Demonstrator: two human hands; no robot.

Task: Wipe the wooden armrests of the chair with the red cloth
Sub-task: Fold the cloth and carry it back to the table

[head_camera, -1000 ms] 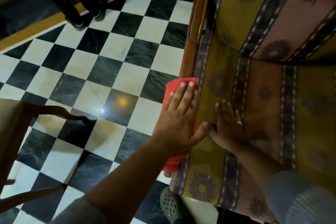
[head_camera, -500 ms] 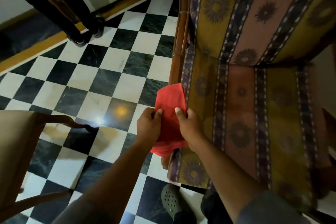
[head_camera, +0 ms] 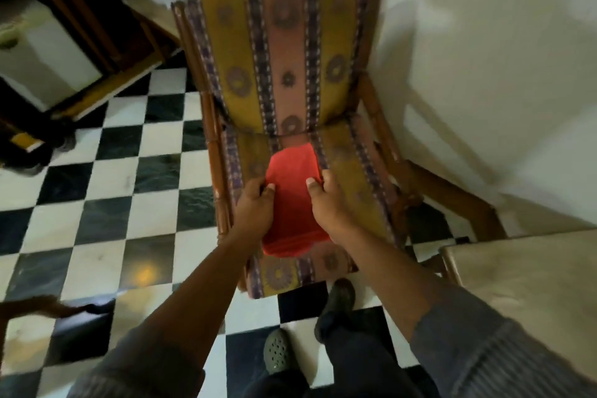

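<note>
Both grips clamp the red cloth [head_camera: 292, 200], left hand [head_camera: 255, 207] on its left edge, right hand [head_camera: 326, 203] on its right edge, thumbs on top; cloth held spread over the chair [head_camera: 284, 74] seat cushion, between two wooden armrests, left armrest [head_camera: 217, 168] and right armrest [head_camera: 384, 136], touching neither. Around: checkered floor [head_camera: 129, 171], white wall [head_camera: 484, 42] just beside the right armrest, one table [head_camera: 523, 278] corner at right; two shoes [head_camera: 277, 350] below.
</note>
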